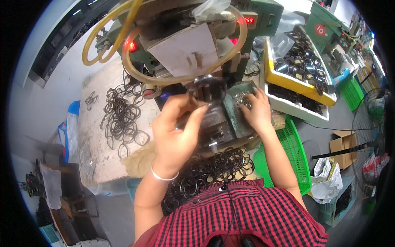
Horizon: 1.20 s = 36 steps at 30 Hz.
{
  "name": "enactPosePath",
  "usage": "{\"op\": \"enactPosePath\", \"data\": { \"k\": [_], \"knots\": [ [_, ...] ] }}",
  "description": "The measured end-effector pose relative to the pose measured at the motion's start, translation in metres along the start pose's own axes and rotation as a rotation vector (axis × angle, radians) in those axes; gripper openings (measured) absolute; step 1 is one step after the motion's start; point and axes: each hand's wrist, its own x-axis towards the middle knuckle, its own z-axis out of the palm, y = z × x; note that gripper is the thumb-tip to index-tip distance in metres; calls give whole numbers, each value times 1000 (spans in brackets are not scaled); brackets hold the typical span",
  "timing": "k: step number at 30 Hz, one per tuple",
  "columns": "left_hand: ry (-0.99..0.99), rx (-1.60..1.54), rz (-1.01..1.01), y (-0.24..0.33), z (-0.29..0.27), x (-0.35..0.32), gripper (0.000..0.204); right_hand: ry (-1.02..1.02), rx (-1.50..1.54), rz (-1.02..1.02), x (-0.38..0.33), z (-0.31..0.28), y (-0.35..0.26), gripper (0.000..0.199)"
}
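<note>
Left hand (pixel 175 127) pinches a dark round ring (pixel 209 91) between thumb and fingers, ring just beyond the fingertips, a bit blurred. Right hand (pixel 259 112) has fingers curled at small metal parts (pixel 238 100) in a green tray (pixel 234 120); can't tell if it grips any. Left of left hand, loose black rings (pixel 120 110) on the surface (pixel 94 138); yellow-rimmed box (pixel 298 87) beyond right hand, to its right.
</note>
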Motion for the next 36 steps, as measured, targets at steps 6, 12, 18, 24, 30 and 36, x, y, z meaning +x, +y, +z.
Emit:
{"op": "enactPosePath", "data": {
  "k": [6, 12, 18, 24, 30, 36],
  "knots": [
    [9, 38, -23, -7, 4, 8, 20, 168, 47, -78, -7, 16, 23, 15],
    [23, 7, -5, -4, 6, 3, 20, 249, 85, -92, 5, 11, 7, 11],
    [470, 203, 126, -3, -45, -52, 18, 203, 113, -74, -4, 16, 11, 11],
    [503, 496, -51, -12, -153, -22, 17, 206, 193, -167, 4, 12, 11, 16],
    [-366, 1428, -143, -136, -190, -41, 29, 275, 127, -262, 13, 14, -1, 14],
    [-82, 862, -338, -201, -157, -51, 17, 210, 136, -203, -12, -3, 19, 16]
  ]
}}
